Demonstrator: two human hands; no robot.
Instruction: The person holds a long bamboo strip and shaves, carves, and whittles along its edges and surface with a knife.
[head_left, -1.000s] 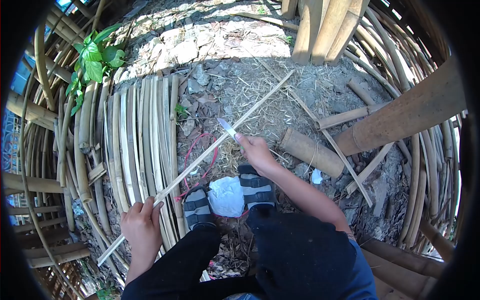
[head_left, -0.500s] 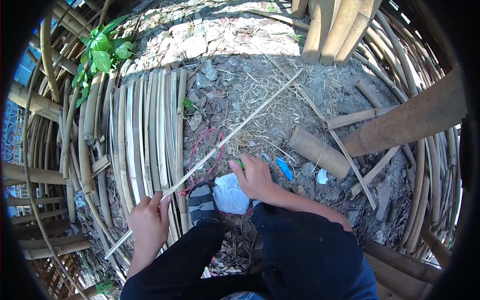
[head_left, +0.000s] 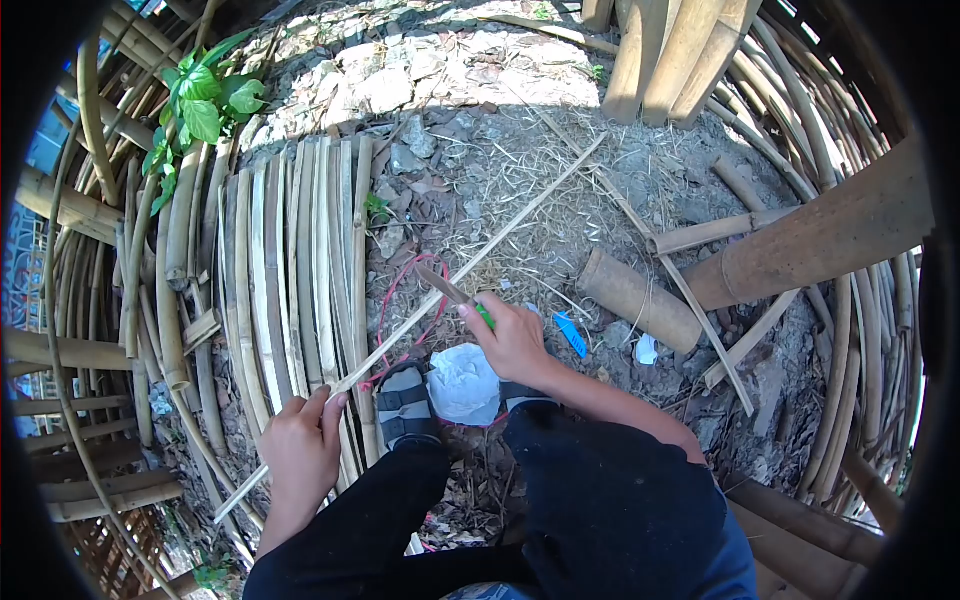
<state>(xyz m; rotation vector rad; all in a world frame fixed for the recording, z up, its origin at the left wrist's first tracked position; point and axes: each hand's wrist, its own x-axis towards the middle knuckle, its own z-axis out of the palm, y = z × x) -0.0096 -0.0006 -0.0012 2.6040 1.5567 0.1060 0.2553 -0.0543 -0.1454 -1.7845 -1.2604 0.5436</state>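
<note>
Left hand point(head_left: 303, 440) is pinching the bamboo strip point(head_left: 520, 217) over the slats point(head_left: 272, 270), apparently steadying it; right hand point(head_left: 517, 342) is gripping the knife point(head_left: 448, 288) by its handle, leaving the blade exposed across the strip.

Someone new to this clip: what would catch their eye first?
Probably the knife in the right hand, its blade across the long bamboo strip that the left hand grips. Next, the row of split bamboo at left and the bright green leaves at upper left.
</note>
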